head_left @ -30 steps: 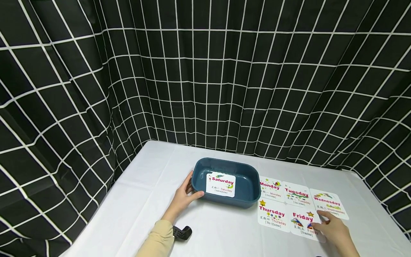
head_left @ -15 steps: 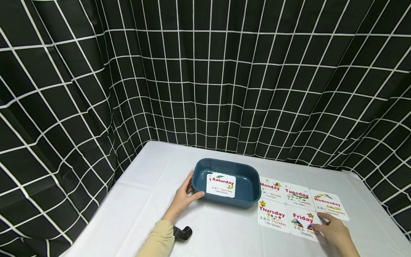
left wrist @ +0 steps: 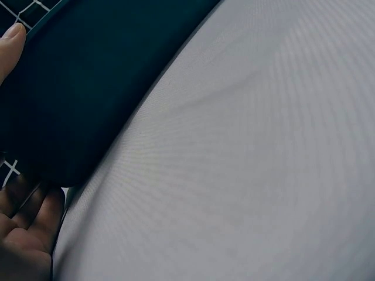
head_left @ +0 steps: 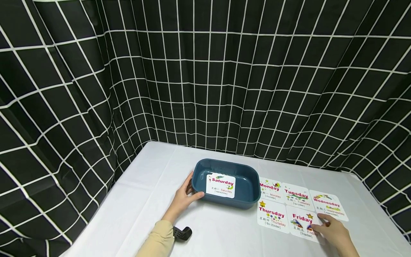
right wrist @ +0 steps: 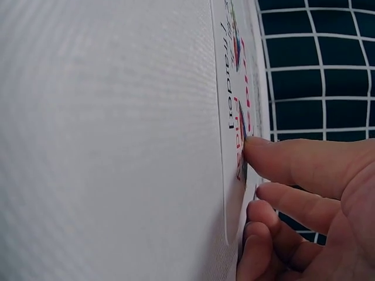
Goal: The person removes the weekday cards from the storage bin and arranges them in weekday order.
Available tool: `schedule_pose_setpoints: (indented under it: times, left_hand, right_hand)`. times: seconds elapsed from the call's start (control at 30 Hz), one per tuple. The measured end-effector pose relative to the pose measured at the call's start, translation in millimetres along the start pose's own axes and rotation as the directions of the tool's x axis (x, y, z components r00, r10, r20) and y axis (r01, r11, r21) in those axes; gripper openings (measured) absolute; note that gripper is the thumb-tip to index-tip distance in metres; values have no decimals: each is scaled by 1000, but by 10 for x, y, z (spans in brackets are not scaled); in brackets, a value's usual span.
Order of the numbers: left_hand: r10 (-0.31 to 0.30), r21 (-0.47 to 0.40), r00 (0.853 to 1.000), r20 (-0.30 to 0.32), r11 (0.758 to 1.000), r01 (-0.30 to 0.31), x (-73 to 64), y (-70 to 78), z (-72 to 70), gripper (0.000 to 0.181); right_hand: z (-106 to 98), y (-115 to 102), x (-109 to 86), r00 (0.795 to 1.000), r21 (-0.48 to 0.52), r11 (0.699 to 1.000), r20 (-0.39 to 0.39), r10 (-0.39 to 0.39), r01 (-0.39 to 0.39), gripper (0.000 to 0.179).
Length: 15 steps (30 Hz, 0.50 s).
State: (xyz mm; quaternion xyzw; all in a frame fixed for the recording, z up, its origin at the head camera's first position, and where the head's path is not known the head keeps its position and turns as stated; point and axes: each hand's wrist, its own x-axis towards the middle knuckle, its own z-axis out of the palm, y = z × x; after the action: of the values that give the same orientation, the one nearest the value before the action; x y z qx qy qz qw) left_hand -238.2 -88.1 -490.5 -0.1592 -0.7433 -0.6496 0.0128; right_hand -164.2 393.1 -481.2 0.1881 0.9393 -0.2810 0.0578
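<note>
A dark blue plastic bin [head_left: 247,184] stands on the table with a "Saturday" card [head_left: 220,185] lying inside it. My left hand [head_left: 183,198] holds the bin's left end, thumb at the front rim and fingers around the side. The left wrist view shows that thumb [left wrist: 10,50] against the bin wall [left wrist: 99,76]. My right hand [head_left: 334,230] pinches the lower right part of the "Friday" card [head_left: 300,225], which lies flat. In the right wrist view the thumb rests on the card's face, and the other fingers curl at its edge, partly hidden.
Beside the bin lie the "Monday" [head_left: 270,191], "Tuesday" [head_left: 297,196], "Wednesday" [head_left: 329,206] and "Thursday" [head_left: 272,216] cards, in two rows with "Friday". A white cloth [head_left: 224,232] covers the table. Black curtain with a white grid [head_left: 224,89] surrounds it.
</note>
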Motion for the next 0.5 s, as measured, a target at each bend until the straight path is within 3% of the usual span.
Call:
schedule_pose_setpoints:
  times: [0.27,0.5]
  left_hand:
    - [6,-3,1000,0,1000,-6,-8,5,2,88]
    - [25,-5,1000,-2,1000,-25,-2,-12,3,89]
  right_hand:
    - [-43,20,-51,999,97,994,40,37,-40,83]
    - [-130,-57,-72,998,207,977,41,-56,46,82]
